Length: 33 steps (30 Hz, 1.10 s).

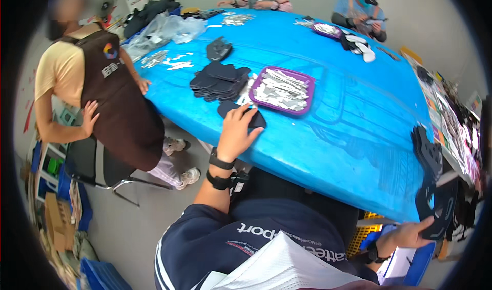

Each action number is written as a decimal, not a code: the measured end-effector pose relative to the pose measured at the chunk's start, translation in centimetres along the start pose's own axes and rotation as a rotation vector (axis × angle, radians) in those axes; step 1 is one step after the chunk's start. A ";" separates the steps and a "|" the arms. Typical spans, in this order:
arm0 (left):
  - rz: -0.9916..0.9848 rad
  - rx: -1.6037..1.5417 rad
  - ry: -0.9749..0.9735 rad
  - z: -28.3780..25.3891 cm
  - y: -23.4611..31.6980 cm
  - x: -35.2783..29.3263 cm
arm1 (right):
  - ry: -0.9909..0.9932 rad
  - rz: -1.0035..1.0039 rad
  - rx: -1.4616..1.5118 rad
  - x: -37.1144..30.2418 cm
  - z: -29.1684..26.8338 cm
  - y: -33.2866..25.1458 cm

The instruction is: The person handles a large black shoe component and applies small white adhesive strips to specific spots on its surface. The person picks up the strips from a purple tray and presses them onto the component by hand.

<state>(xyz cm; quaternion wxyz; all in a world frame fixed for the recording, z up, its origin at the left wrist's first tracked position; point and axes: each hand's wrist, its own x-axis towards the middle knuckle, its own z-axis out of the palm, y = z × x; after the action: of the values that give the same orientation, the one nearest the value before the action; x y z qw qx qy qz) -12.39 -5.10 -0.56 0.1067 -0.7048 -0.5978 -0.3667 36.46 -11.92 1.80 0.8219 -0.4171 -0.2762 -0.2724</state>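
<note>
Black, flat, sole-shaped cutouts are what both hands deal with. The left hand [237,131] lies palm-down with fingers spread on one dark cutout [254,119] near the table's close edge, pressing it rather than gripping it. At about twelve o'clock from that hand sits a heap of the same black pieces [219,81], and at one o'clock, touching the heap's side, a purple tray [309,83] full of pale grey strips. The right hand [410,234], low at four o'clock off the blue table [348,136], pinches a black cutout with openings [437,204] by its lower edge; a stack of similar pieces [426,151] rises just above it, and I cannot tell whether the hand holds those too.

These pieces look thin, light and somewhat flexible, likely foam or rubber sheet, so they should bend rather than break. Sliding one to the table's edge and pinching it there seems the easiest hold, since flat stock clings to a smooth cover.

A person in a brown apron [115,85] stands at ten o'clock; two more sit at the far side.
</note>
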 end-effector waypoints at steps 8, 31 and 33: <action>-0.026 -0.026 -0.143 0.3 -2.3 0.7 | -0.573 -0.655 0.164 -3.5 0.9 -2.5; 0.369 -1.408 -0.415 -1.3 10.1 -2.1 | -1.414 0.429 0.740 -10.7 2.1 -6.9; 0.331 -1.444 -0.497 0.1 11.0 -2.3 | -1.426 0.310 0.620 -10.3 2.0 -6.0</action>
<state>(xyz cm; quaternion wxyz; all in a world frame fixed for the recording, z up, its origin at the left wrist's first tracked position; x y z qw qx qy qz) -2.25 -9.67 1.00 -0.4623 -0.7411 -0.1046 -0.4755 24.74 -10.98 -1.02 0.5540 -0.2765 -0.7383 0.2673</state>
